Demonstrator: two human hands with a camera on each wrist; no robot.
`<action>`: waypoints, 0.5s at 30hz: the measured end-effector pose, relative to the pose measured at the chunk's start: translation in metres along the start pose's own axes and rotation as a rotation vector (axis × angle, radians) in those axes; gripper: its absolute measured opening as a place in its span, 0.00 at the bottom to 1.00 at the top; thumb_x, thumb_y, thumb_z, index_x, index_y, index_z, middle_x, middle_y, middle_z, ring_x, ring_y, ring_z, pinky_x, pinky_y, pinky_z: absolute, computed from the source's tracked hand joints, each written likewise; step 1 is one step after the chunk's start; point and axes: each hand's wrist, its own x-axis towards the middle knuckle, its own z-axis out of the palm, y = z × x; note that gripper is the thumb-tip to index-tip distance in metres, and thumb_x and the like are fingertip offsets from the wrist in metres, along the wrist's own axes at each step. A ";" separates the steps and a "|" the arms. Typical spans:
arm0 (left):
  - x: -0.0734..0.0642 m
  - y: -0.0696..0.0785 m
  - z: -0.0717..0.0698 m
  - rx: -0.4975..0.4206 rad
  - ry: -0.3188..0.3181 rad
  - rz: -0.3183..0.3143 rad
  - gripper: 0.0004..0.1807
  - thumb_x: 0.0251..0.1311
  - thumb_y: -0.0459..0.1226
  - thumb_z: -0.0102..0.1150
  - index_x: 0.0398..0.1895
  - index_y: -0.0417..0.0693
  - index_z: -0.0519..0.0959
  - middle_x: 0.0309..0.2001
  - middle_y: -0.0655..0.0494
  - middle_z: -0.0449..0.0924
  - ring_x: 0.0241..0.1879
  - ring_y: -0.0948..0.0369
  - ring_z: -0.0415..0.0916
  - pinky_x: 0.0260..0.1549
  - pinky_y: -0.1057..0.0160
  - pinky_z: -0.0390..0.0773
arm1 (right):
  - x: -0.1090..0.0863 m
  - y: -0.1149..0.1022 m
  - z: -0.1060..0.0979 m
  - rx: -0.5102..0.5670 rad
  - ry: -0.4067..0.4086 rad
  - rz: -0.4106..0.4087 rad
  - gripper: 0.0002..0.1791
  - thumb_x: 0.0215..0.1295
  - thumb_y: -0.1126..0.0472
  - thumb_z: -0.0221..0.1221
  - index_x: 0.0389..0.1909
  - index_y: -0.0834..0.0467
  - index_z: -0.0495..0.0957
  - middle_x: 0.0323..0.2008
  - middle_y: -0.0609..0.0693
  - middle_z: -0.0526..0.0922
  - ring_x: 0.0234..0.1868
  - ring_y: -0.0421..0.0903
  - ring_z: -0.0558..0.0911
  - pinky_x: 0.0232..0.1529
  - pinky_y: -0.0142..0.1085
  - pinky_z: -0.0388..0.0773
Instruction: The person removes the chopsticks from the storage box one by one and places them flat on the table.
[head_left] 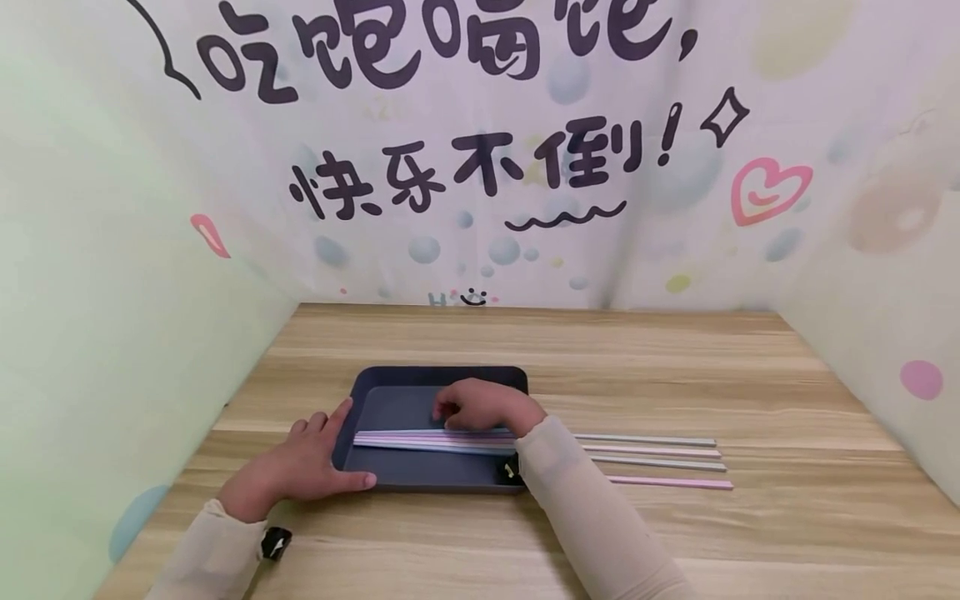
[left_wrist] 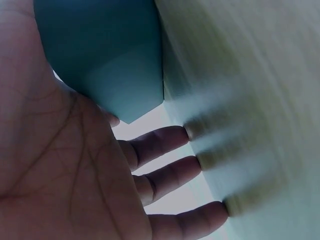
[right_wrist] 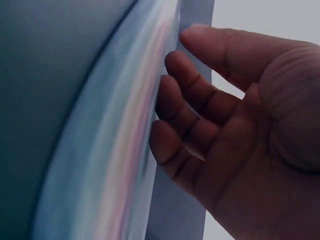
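A dark blue-grey rectangular tray [head_left: 465, 477] lies on the table. Several thin pastel sticks [head_left: 405, 440] lie lengthwise in it, side by side. My left hand [head_left: 307, 458] rests at the tray's left end, thumb and index finger spread along its edge; the left wrist view shows the other fingers nearly straight, reaching down towards the tabletop. Above the sticks in the tray is my right hand [head_left: 480, 404], its fingers loosely bent. In the right wrist view its fingertips [right_wrist: 166, 140] are right beside the blurred sticks [right_wrist: 125, 150]; whether they touch I cannot tell. Nothing is visibly pinched.
To the tray's right, several more pale sticks [head_left: 667, 482] extend over the wood-grain table [head_left: 660, 358], their left parts hidden by my right sleeve [head_left: 592, 508]. A printed curtain [head_left: 465, 242] stands along the back, with pale walls at both sides.
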 end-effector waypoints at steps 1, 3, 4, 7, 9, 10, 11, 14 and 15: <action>0.000 0.000 0.000 0.001 0.001 0.001 0.69 0.46 0.69 0.67 0.77 0.33 0.46 0.58 0.29 0.64 0.54 0.37 0.62 0.49 0.39 0.71 | 0.000 0.000 0.001 0.003 0.003 0.002 0.08 0.67 0.69 0.59 0.41 0.54 0.81 0.30 0.45 0.75 0.31 0.40 0.72 0.36 0.32 0.69; 0.000 0.001 -0.001 -0.001 0.000 0.001 0.69 0.46 0.69 0.67 0.77 0.33 0.45 0.58 0.29 0.64 0.54 0.37 0.62 0.49 0.39 0.71 | -0.001 0.001 0.002 0.006 0.003 0.004 0.08 0.68 0.69 0.58 0.41 0.53 0.81 0.30 0.44 0.75 0.31 0.39 0.72 0.36 0.32 0.69; 0.000 0.001 -0.001 -0.003 -0.002 0.000 0.69 0.46 0.69 0.67 0.77 0.33 0.45 0.58 0.29 0.63 0.54 0.37 0.62 0.49 0.39 0.71 | -0.001 0.001 0.003 0.008 0.004 0.004 0.08 0.68 0.69 0.58 0.40 0.53 0.81 0.30 0.44 0.75 0.32 0.39 0.72 0.36 0.32 0.69; 0.000 0.001 -0.002 -0.006 -0.013 -0.008 0.69 0.47 0.68 0.67 0.77 0.33 0.45 0.59 0.28 0.62 0.55 0.36 0.61 0.49 0.39 0.71 | -0.003 0.002 0.006 0.010 0.023 0.011 0.09 0.68 0.69 0.58 0.38 0.51 0.81 0.30 0.43 0.76 0.33 0.39 0.73 0.37 0.32 0.69; 0.000 0.001 -0.002 -0.009 -0.022 -0.019 0.69 0.47 0.68 0.66 0.77 0.34 0.44 0.60 0.28 0.62 0.56 0.36 0.61 0.49 0.38 0.71 | -0.003 0.003 0.007 0.014 0.037 0.015 0.09 0.68 0.69 0.57 0.37 0.51 0.81 0.31 0.42 0.76 0.33 0.39 0.73 0.38 0.32 0.70; 0.000 0.001 -0.002 -0.011 -0.027 -0.023 0.68 0.47 0.68 0.66 0.77 0.34 0.44 0.61 0.28 0.61 0.56 0.36 0.60 0.49 0.38 0.71 | -0.003 0.003 0.008 0.016 0.045 0.015 0.10 0.68 0.69 0.57 0.37 0.50 0.82 0.31 0.42 0.77 0.33 0.39 0.73 0.38 0.32 0.70; 0.000 0.001 -0.002 -0.013 -0.030 -0.026 0.68 0.47 0.68 0.66 0.77 0.34 0.44 0.61 0.27 0.61 0.56 0.36 0.60 0.49 0.38 0.71 | -0.004 0.003 0.008 0.018 0.052 0.016 0.10 0.68 0.69 0.58 0.37 0.50 0.82 0.31 0.42 0.77 0.33 0.39 0.74 0.38 0.32 0.70; 0.000 0.002 -0.003 -0.018 -0.034 -0.027 0.68 0.47 0.68 0.67 0.77 0.34 0.44 0.61 0.28 0.61 0.56 0.36 0.60 0.49 0.38 0.71 | -0.004 0.004 0.010 0.028 0.061 0.019 0.10 0.69 0.69 0.57 0.36 0.50 0.82 0.31 0.42 0.77 0.33 0.39 0.74 0.38 0.32 0.70; 0.000 0.002 -0.003 -0.019 -0.033 -0.021 0.68 0.47 0.68 0.67 0.77 0.34 0.44 0.61 0.27 0.61 0.56 0.35 0.60 0.49 0.38 0.71 | -0.004 0.004 0.010 0.032 0.062 0.021 0.10 0.69 0.69 0.57 0.36 0.50 0.82 0.30 0.42 0.77 0.33 0.39 0.74 0.37 0.32 0.70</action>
